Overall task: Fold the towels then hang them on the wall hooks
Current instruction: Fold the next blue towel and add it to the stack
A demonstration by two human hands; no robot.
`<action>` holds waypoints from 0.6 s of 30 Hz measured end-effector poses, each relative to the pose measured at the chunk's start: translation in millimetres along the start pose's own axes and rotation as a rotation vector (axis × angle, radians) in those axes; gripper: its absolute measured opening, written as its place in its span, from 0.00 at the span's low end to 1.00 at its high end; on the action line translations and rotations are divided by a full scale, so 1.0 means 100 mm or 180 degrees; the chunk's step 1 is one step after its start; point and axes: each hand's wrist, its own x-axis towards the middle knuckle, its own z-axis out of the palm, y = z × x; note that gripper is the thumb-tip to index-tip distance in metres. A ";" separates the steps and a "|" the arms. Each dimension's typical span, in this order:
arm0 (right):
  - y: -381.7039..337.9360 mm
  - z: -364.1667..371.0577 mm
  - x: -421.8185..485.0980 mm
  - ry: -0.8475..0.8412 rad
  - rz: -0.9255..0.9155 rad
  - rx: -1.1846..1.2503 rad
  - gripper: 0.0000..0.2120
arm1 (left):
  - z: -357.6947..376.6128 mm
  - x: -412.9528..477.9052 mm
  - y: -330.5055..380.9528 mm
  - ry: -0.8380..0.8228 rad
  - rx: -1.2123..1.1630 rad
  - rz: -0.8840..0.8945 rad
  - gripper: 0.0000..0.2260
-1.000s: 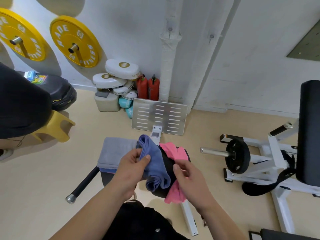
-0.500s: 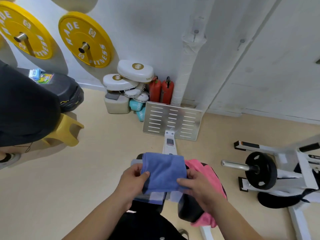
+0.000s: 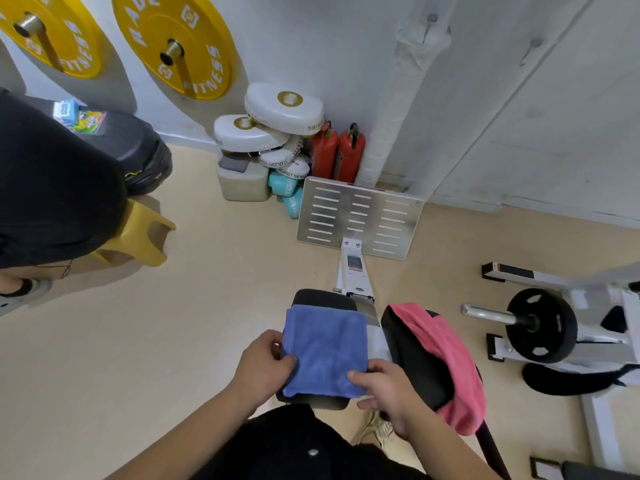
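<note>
the left grip (image 3: 263,368) pinches the left edge of a folded blue towel (image 3: 325,351), thumb on top and fingers tucked below. the right grip (image 3: 391,393) is clamped on the towel's near right corner in the same way, thumb lying on the cloth. the towel sits between the two as a flat, nearly square pad, spread over a black seat cushion (image 3: 322,299) whose far rim shows just beyond it. whether the cloth rests on the cushion or is held above it cannot be told.

just beside the right grip, on its outer side, a pink towel (image 3: 446,355) drapes unfolded over a second black cushion (image 3: 415,368) and hangs down past its near end.

well beyond both grips a slotted metal footplate (image 3: 360,216) stands by the wall, with two red fire extinguishers (image 3: 337,154) and a heap of white pads (image 3: 284,107) behind it. higher on the wall, far beyond the left grip, hang two yellow weight plates (image 3: 176,46). far beyond the right grip, a small peg (image 3: 431,19) sticks out of the wall. out past the pink towel a black weight plate (image 3: 540,327) sits on a bar. a person in dark clothing (image 3: 52,188) fills the far left.
</note>
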 end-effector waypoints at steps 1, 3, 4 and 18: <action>0.00 0.01 -0.01 0.0029 -0.0055 -0.0023 0.10 | 0.01 0.01 -0.02 0.0117 0.0187 0.0116 0.10; 0.01 0.05 -0.04 0.0208 -0.0268 -0.0317 0.15 | -0.01 0.02 -0.06 0.0388 0.0542 0.0428 0.18; 0.02 0.06 -0.05 0.0417 -0.0474 -0.0610 0.21 | -0.01 0.03 -0.09 0.0511 0.0802 0.0708 0.23; -0.11 0.11 0.12 0.0413 -0.1534 -0.3496 0.44 | 0.08 0.20 0.00 -0.0437 0.2901 0.1818 0.34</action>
